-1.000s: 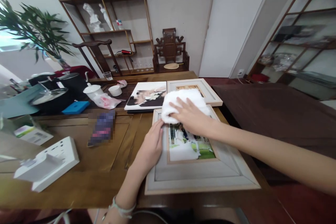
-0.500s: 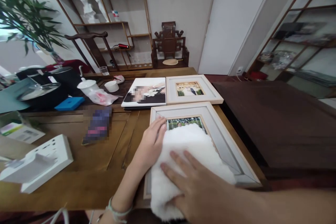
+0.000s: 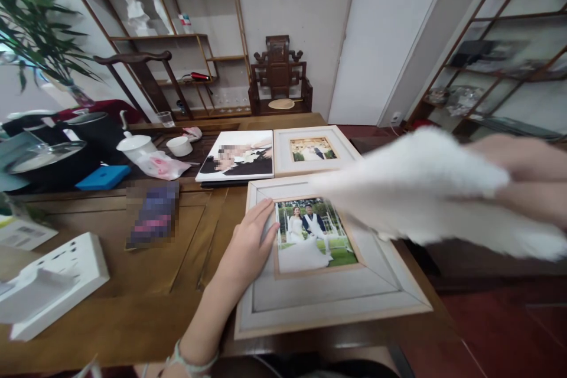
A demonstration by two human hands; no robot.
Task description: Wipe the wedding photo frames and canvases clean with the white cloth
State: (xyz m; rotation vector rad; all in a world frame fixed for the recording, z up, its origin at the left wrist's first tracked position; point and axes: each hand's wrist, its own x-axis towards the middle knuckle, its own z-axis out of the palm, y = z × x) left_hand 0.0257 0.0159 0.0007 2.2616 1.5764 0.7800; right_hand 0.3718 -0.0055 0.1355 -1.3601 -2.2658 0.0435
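A picture frame (image 3: pixel 310 301) with a wide grey-white mat and pale wooden edge lies flat near the table's front right. Two people in wedding clothes show in its photo (image 3: pixel 314 236). My left hand (image 3: pixel 245 245) rests on the left side of this frame, fingers stretched out flat. Up at the right, a fluffy white cloth (image 3: pixel 416 177) hangs from my right hand (image 3: pixel 531 168), blurred by motion and over the frame's right part. Behind it lie a second framed photo (image 3: pixel 314 149) and a white-edged picture panel (image 3: pixel 241 156).
On the wooden table (image 3: pixel 195 301) stand a white power strip (image 3: pixel 66 283), a blue box (image 3: pixel 103 177), a glass-lidded pot (image 3: pixel 48 159), and a white lidded cup (image 3: pixel 136 144). A pixelated dark item (image 3: pixel 155 215) lies mid-left. A wooden chair (image 3: pixel 279 74) stands behind the table.
My right hand has lifted the white cloth off the frame and moved it up and right, uncovering the photo. My left hand stays on the frame's left side.
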